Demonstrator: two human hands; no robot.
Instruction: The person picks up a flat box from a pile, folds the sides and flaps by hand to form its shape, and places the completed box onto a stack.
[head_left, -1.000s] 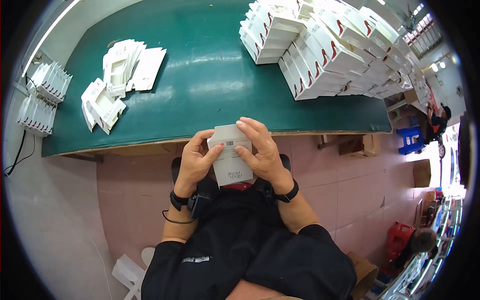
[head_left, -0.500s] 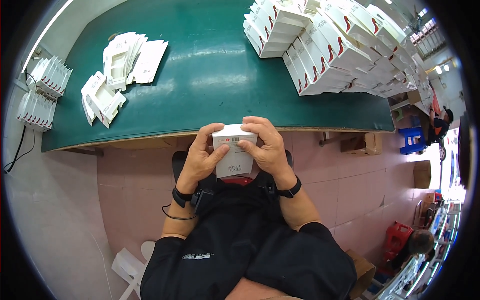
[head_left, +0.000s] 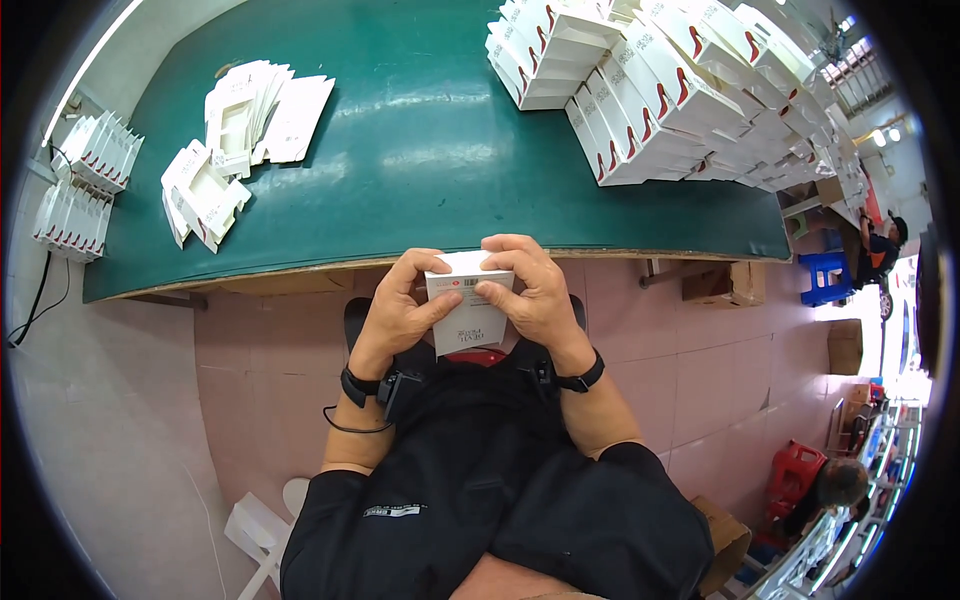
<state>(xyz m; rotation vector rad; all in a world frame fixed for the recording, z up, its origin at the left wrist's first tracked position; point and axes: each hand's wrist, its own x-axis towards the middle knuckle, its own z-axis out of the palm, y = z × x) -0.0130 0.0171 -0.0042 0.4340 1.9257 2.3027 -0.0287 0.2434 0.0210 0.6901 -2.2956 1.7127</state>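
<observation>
Between my two hands is a small white carton (head_left: 470, 322) with printing on its face, held just off the near table edge above my lap. My left hand (head_left: 407, 305) grips its left side, thumb on the face and fingers curled over the end. On the other side my right hand (head_left: 530, 290) grips it the same way, thumb pressed on the face near the closed end. Flat, partly folded white carton blanks (head_left: 245, 115) lie in a pile at the table's far left, with a smaller pile (head_left: 203, 195) nearer me.
The green table (head_left: 400, 190) spans the front. Many white cartons with red shoe prints (head_left: 650, 110) are stacked at its right, and more (head_left: 75, 215) stand at the left wall. Beyond the right end are a blue stool (head_left: 826, 278), a cardboard box (head_left: 730, 284) and other people.
The carton tips slightly, so its end face shows a little less. Both hands keep their hold, with the fingers shifting only a little.
</observation>
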